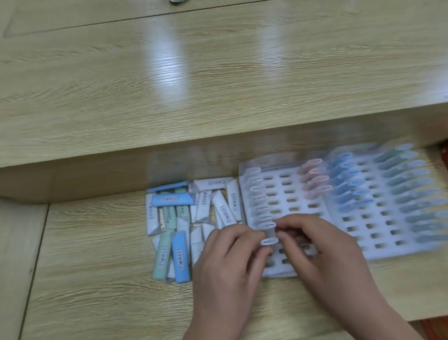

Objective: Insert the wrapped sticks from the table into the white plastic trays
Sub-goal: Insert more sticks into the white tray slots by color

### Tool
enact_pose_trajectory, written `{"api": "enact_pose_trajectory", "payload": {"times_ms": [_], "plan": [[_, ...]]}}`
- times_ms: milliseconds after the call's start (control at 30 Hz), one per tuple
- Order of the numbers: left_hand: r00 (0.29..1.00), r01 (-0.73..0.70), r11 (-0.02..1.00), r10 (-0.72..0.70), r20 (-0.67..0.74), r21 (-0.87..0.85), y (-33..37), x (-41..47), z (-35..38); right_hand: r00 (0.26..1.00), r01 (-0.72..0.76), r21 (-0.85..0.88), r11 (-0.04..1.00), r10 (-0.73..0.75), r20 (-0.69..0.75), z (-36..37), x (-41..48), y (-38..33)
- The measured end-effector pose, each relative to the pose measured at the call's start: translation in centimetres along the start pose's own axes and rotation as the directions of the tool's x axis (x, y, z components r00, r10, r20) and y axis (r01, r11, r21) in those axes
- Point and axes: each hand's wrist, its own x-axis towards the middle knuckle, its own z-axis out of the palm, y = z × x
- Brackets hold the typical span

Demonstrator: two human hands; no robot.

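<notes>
Two white plastic trays with rows of slots lie side by side on the wooden table: the left tray (288, 191) and the right tray (378, 218). The left tray holds a column of white sticks along its left edge and a few pink ones. The right tray holds blue and grey-green columns. A loose pile of wrapped sticks (184, 218), white, blue and green, lies left of the trays. My left hand (230, 262) and my right hand (317, 245) both pinch one upright white wrapped stick (269, 239) over the left tray's first column.
A raised wooden shelf (218, 85) runs across the back, its front edge overhanging just behind the trays and pile. Bare table surface (101, 279) lies in front and to the left. A dark object sits at the top edge (178, 1).
</notes>
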Motion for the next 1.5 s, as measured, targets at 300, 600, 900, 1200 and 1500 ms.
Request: {"api": "enact_pose_trajectory", "payload": {"times_ms": [300, 600, 900, 1200, 1500], "plan": [[0.916, 0.356, 0.933, -0.358, -0.181, -0.045, -3.2, -1.1, -5.1, 0.952, 0.219, -0.145, 0.965, -0.244, -0.186, 2.8, -0.7, -6.5], [0.784, 0.620, 0.779, -0.620, -0.028, 0.097, -6.8, -1.8, -8.5, 0.929, 0.025, -0.484, 0.875, 0.159, 0.335, 8.9, 0.9, -11.6], [0.745, 0.665, 0.742, -0.667, 0.004, -0.082, -7.1, -1.7, -9.2, 0.932, -0.090, -0.233, 0.968, 0.165, 0.323, 8.5, 0.3, -10.0], [0.804, 0.552, 0.697, -0.591, 0.070, -0.457, -2.6, -0.1, -8.3, 0.984, -0.138, 0.149, 0.979, 0.118, 0.136, 1.5, -1.7, -8.7], [0.819, 0.563, 0.654, -0.523, 0.236, -0.506, 0.5, 0.8, -4.8, 0.973, -0.168, 0.046, 0.985, 0.158, 0.166, -3.6, -2.6, -1.5]]}}
